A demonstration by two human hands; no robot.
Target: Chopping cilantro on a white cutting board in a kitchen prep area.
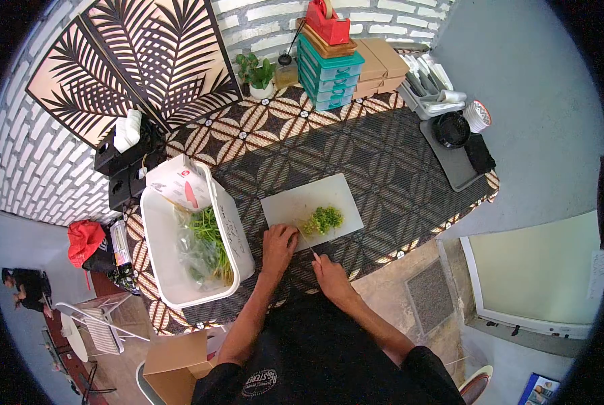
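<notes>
My right hand (330, 277) grips the pinkish handle of a kitchen knife (310, 246), whose blade lies over the front edge of a white cutting board (281, 202). Just left of the blade, my left hand (279, 245) rests on the board's near left corner with its fingers bent. Whether something is pinched under those fingertips is hidden. A small heap of chopped green herbs (325, 219) sits on the board to the right of the blade. To my left stands a white plastic tub (231, 238) holding leafy green stalks (208, 228) and a clear plastic bag (195, 255).
A knife box (180, 182) leans in the tub's far end. Teal drawers (332, 81), cardboard boxes (380, 63) and a potted plant (259, 76) line the back wall. At the right are a grey tray (451, 167), a black bowl (451, 130) and a cutlery holder (426, 104). A person (26, 288) is far left.
</notes>
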